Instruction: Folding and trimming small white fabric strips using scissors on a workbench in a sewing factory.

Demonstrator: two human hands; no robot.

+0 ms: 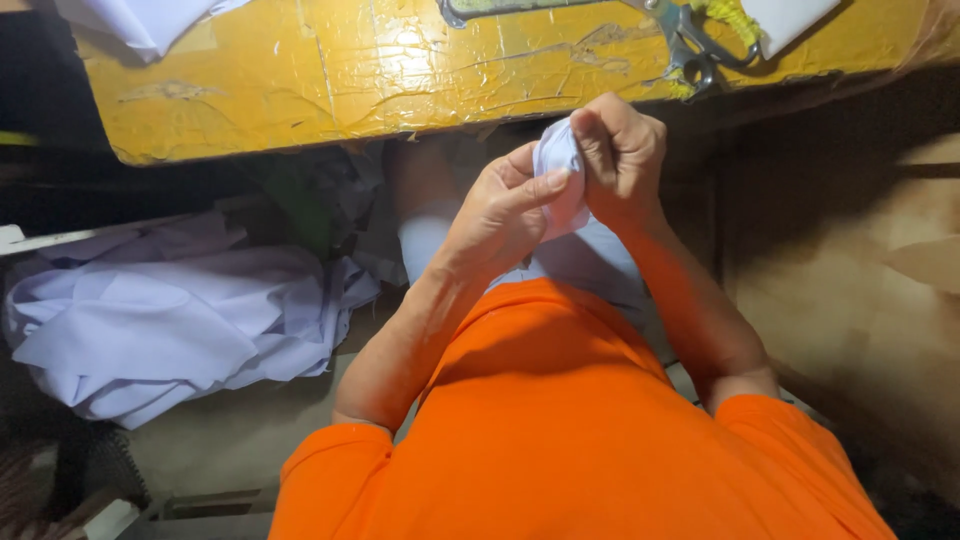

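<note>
1. The small piece of pale lilac-white woven cloth sits bunched between both hands, just below the near edge of the table and above the person's lap. Its lower part runs down and widens towards the orange shirt.

2. The left hand closes on the cloth from the left: its thumb lies flat across the fabric and its fingers curl round behind. The right hand is nearly a fist, fingers folded down tight, pinching the top of the bunch from the right. Both hands have hold of the cloth and touch each other.

3. The cloth looks light, thin and limp; it should fold and crease easily and carry no shape of its own. A pinch at an edge or fold seems the surest hold, since a loose grasp would likely let it slip or sag.

4. The person wears a bright orange short-sleeved shirt, nearest the camera.

5. Far from the person lies a worn table top wrapped in glossy yellow tape. On its far right rest metal scissors with yellow cord on the handle.

6. Well to the left, low down, a loose heap of the same pale fabric is piled.
</note>
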